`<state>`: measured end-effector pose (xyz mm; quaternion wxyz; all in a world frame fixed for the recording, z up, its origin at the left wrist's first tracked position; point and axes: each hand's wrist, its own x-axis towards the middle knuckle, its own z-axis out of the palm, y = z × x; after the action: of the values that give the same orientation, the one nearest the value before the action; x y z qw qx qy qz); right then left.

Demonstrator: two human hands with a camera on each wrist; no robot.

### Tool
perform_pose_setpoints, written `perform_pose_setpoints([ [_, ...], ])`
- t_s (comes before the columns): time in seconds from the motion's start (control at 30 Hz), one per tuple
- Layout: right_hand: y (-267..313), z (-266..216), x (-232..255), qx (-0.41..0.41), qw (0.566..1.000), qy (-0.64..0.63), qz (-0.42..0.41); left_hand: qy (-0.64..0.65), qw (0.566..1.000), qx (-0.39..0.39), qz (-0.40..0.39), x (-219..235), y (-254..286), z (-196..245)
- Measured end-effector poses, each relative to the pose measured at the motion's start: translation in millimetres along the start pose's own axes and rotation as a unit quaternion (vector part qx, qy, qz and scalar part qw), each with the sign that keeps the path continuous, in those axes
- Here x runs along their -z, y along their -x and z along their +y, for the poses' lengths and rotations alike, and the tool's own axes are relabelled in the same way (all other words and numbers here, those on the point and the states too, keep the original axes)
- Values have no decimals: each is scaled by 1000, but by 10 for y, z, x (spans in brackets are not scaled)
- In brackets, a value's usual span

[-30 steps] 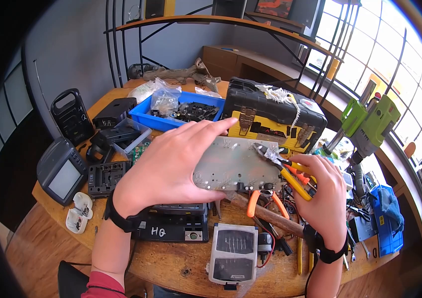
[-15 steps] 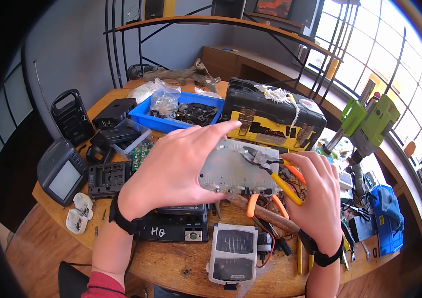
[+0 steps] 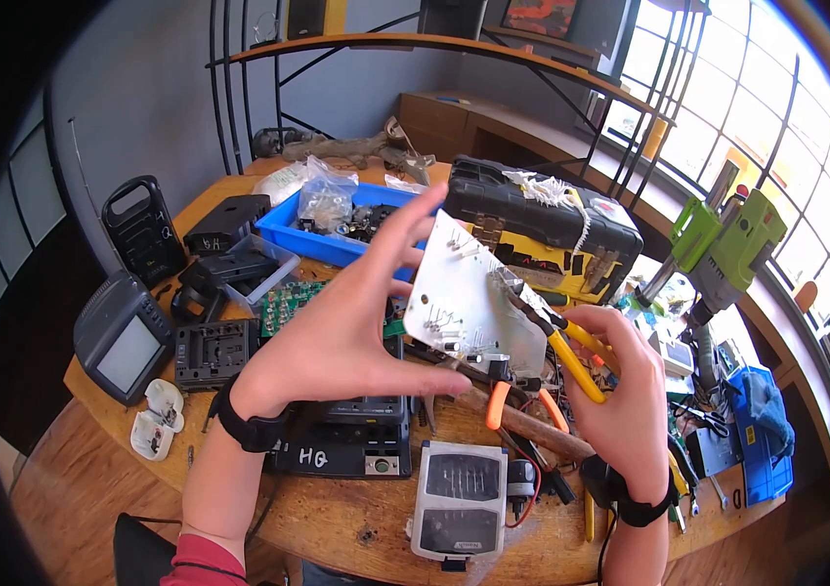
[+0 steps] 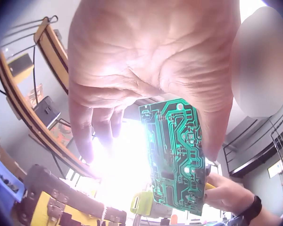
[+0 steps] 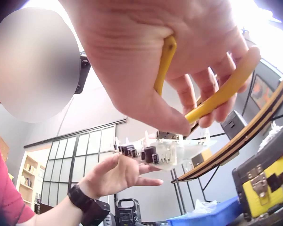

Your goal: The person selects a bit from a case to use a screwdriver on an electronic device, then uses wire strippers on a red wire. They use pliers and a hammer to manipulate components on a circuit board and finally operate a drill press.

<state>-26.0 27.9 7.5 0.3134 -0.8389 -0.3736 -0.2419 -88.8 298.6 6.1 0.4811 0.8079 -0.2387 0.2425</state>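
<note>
A circuit board (image 3: 464,293) is tilted in the air between my hands, its pale component side showing in the head view. Green tracks cover the other face of the board (image 4: 172,157) in the left wrist view. My right hand (image 3: 620,376) grips yellow-handled cutting pliers (image 3: 571,361), whose jaws are at the board's right side. Around the board's left end, my left hand (image 3: 322,342) has its fingers and thumb spread wide and straight. The left palm (image 5: 118,176) faces the board in the right wrist view.
Below the hands lie orange-handled pliers (image 3: 499,405), a hammer (image 3: 532,428) and a clear-lidded case (image 3: 462,498). Behind stand a blue tray (image 3: 302,234) and a black-and-yellow toolbox (image 3: 542,220). A green drill (image 3: 737,244) stands right, a small screen device (image 3: 122,337) left.
The board has turned from lying broad and level to standing steeply tilted, its left end raised. My left hand's fingers and thumb have spread wider apart. The pliers stay in my right hand.
</note>
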Motion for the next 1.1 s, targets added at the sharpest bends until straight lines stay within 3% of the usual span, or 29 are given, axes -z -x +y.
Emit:
perform_pose_setpoints([
  [0.1,25,-47,-33,-43,997,-67,-15,36,997,26,-69,-59,4,24],
  [0.2,31,-145,-19,-74,992,-100,-37,112,991,36,-57,-157,14,12],
  [0.33,24,-141,30,-47,991,-108,-68,216,968,123,-27,-111,3,110],
  [0.37,25,-126,40,-23,993,-95,-69,244,967,78,1,-129,44,96],
  [0.47,-13,-151,90,-45,991,-113,-54,338,932,121,-42,-68,24,14],
  [0.53,-4,-141,65,-48,992,-106,-42,303,941,149,-12,-127,24,95],
  [0.8,3,-132,-27,10,1000,-20,-9,292,927,221,-78,-104,69,53],
  [0.93,17,-115,-20,-15,999,-30,-14,286,928,225,-75,-101,58,39],
  [1.03,-4,-125,18,-11,1000,12,5,318,926,204,-26,-139,33,125],
  [1.1,14,-107,-9,-13,1000,-6,1,225,949,206,-82,-88,32,67],
])
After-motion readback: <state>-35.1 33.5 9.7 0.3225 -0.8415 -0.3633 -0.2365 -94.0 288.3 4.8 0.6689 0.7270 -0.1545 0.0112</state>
